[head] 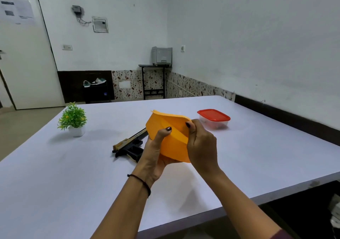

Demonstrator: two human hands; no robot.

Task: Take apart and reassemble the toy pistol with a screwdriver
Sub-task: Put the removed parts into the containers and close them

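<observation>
An orange plastic container with its lid is held above the white table, tilted toward me. My left hand grips it from below and the left, thumb on the rim. My right hand grips its right side, thumb hooked on the lid edge. The black and tan toy pistol lies flat on the table just behind and left of my left hand, its barrel end hidden by the container. No screwdriver is in view.
A clear box with a red lid stands at the back right of the table. A small green plant in a white pot stands at the back left. The table's near edge runs diagonally at the lower right.
</observation>
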